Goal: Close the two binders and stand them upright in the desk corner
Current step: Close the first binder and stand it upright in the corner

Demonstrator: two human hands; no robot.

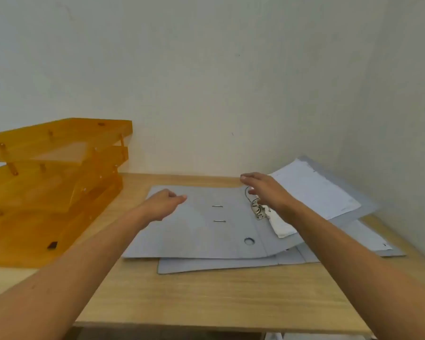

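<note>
Two grey binders lie open on the wooden desk (206, 295), stacked askew. The upper binder (199, 231) is spread flat, its metal ring mechanism (257, 208) exposed. The lower binder (231, 265) sticks out from under the upper binder's near edge and right side. White papers (314, 190) rest on the upper binder's right half, tilted up toward the wall. The left hand (163, 202) hovers over the upper binder's left cover, fingers curled — holding nothing. The right hand (265, 190) reaches above the ring mechanism, fingers spread. Left of the upper binder stands an orange three-tier tray (52, 182).
</note>
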